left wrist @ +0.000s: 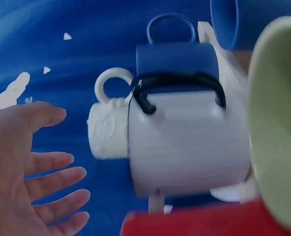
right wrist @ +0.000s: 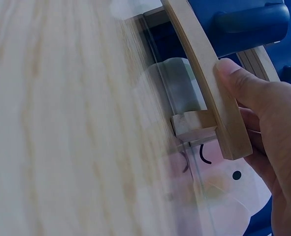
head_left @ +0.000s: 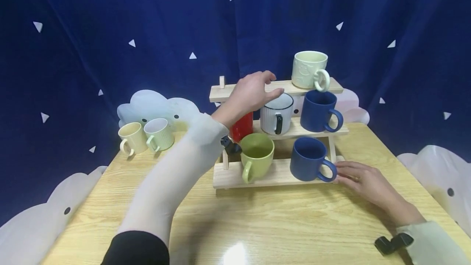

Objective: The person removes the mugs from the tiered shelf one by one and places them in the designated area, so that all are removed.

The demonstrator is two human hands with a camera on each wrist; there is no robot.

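My left hand reaches over the left part of the wooden rack's top shelf, its fingers spread and holding nothing. To its right on that shelf stands a cream embossed mug. Just below the hand, the middle shelf bears a partly hidden red mug, a white mug with a black handle and a blue mug. The bottom shelf carries a green mug and another blue mug. My right hand pinches the right end of the bottom plank, thumb on top, fingers underneath.
A pale yellow mug and a pale green ribbed mug stand on the table to the left of the rack. Cloud-shaped panels line the table edges, and a dark blue curtain hangs behind.
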